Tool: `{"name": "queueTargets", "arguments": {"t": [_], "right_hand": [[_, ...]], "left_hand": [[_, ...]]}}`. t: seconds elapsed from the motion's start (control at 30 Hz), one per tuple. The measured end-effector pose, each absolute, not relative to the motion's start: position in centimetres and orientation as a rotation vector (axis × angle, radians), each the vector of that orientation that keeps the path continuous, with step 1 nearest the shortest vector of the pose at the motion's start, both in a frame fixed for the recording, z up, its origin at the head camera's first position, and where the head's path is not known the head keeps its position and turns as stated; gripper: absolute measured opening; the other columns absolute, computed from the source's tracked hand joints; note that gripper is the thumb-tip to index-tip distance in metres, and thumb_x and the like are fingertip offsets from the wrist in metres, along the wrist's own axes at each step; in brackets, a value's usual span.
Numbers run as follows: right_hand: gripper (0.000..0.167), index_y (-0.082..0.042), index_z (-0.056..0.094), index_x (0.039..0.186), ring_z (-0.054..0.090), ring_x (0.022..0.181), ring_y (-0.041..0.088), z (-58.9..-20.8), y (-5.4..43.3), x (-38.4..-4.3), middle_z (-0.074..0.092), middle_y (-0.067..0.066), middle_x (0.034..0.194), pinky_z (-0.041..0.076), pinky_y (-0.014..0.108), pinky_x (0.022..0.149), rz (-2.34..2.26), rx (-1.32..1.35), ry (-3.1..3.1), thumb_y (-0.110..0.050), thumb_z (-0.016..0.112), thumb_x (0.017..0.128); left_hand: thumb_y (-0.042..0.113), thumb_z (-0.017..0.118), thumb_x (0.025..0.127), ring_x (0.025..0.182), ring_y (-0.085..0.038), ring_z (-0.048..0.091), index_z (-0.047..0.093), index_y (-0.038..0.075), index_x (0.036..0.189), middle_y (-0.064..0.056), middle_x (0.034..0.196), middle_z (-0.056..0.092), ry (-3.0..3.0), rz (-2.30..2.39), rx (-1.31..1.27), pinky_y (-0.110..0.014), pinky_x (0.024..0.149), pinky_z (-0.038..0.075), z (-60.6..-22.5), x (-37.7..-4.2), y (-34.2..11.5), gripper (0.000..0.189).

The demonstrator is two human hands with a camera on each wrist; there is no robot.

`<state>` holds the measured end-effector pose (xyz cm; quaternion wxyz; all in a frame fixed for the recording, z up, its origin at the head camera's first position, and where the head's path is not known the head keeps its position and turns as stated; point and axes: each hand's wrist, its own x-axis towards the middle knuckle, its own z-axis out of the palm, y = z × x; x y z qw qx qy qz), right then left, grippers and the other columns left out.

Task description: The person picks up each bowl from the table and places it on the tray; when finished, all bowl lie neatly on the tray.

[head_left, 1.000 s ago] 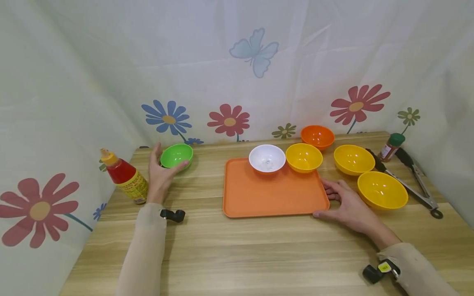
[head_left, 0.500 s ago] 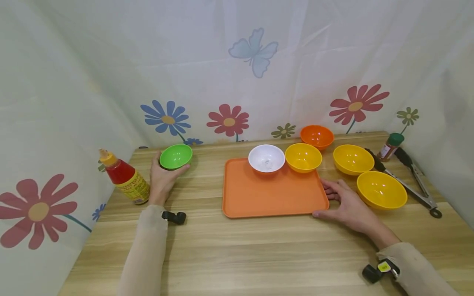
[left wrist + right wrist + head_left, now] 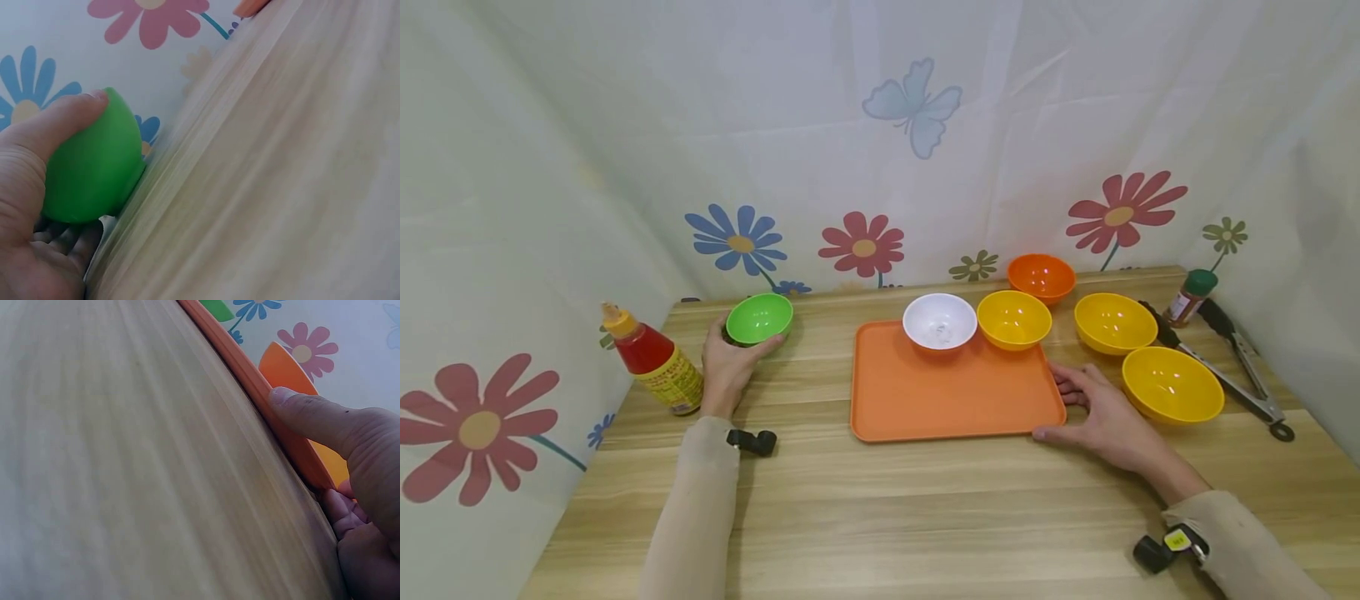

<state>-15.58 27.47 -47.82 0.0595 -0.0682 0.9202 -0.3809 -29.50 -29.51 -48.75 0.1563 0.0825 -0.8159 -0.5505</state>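
Observation:
My left hand (image 3: 727, 367) holds the small green bowl (image 3: 760, 320) at the table's back left. In the left wrist view the thumb (image 3: 75, 115) lies on the bowl's rim, with the other fingers (image 3: 72, 240) curled low at its side. My right hand (image 3: 1101, 417) grips the right end of the orange tray (image 3: 955, 404). Its thumb (image 3: 312, 415) presses on the tray's rim near the front corner; the other fingers are bent against the side edge and partly hidden. A white-lined bowl (image 3: 940, 321) and a yellow bowl (image 3: 1015, 320) stand along the tray's back edge.
Left of my left hand stands a red sauce bottle (image 3: 662, 367). An orange bowl (image 3: 1042, 277) is behind the tray. To the right are two yellow bowls (image 3: 1116, 323) (image 3: 1174, 385), tongs (image 3: 1240, 392) and a green-capped spice jar (image 3: 1192, 297). A flowered curtain (image 3: 820, 125) backs the table.
My left hand's fingers and thumb have closed in round the green bowl, and the bowl has shifted very slightly right. My right hand and the tray have stayed put.

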Motion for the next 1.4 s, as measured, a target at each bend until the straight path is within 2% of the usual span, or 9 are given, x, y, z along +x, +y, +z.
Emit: {"name": "queueTargets", "arguments": {"t": [0.43, 0.67, 0.83, 1.17, 1.4], "right_hand": [[0.120, -0.006, 0.038, 0.172, 0.064, 0.128, 0.035, -48.0, 27.5, -15.6, 0.051, 0.013, 0.140, 0.054, 0.062, 0.116, -1.152, -0.212, 2.793, -0.064, 0.093, 0.083], [0.119, -0.005, 0.039, 0.172, 0.065, 0.128, 0.034, -47.9, 27.5, -15.6, 0.052, 0.013, 0.140, 0.054, 0.061, 0.116, -1.154, -0.219, 2.797, -0.063, 0.094, 0.084], [0.119, -0.006, 0.039, 0.172, 0.065, 0.128, 0.034, -47.9, 27.4, -15.7, 0.052, 0.012, 0.139, 0.055, 0.060, 0.116, -1.148, -0.214, 2.794, -0.063, 0.094, 0.084], [0.117, -0.005, 0.039, 0.172, 0.065, 0.129, 0.035, -47.9, 27.5, -15.6, 0.052, 0.013, 0.140, 0.054, 0.061, 0.116, -1.171, -0.227, 2.783, -0.061, 0.094, 0.084], [0.119, -0.005, 0.039, 0.172, 0.065, 0.129, 0.034, -47.9, 27.6, -15.6, 0.052, 0.012, 0.139, 0.054, 0.061, 0.116, -1.166, -0.219, 2.782, -0.063, 0.094, 0.083]], "left_hand": [[0.026, 0.104, 0.080, 0.153, -0.027, 0.051, 0.046, 0.012, 0.167, -0.011, 0.166, 0.051, -2.247, -1.718, 0.129, -0.044, 0.131, 0.041, -48.4, -29.1, -28.9, 0.105], [0.024, 0.104, 0.081, 0.153, -0.026, 0.051, 0.043, 0.010, 0.168, -0.012, 0.165, 0.051, -2.268, -1.737, 0.066, -0.041, 0.130, 0.042, -47.2, -28.9, -27.7, 0.108], [0.021, 0.102, 0.082, 0.152, -0.029, 0.052, 0.037, 0.011, 0.172, -0.014, 0.168, 0.049, -2.310, -1.747, 0.045, -0.042, 0.128, 0.045, -46.1, -28.7, -26.6, 0.111], [0.022, 0.104, 0.081, 0.142, -0.030, 0.060, 0.042, 0.007, 0.168, -0.013, 0.162, 0.057, -2.352, -1.747, -0.081, -0.042, 0.124, 0.050, -46.1, -28.6, -24.2, 0.108], [0.014, 0.102, 0.081, 0.145, -0.031, 0.058, 0.043, 0.007, 0.168, -0.014, 0.164, 0.054, -2.338, -1.798, -0.182, -0.046, 0.127, 0.046, -45.9, -28.5, -22.8, 0.106]]}}
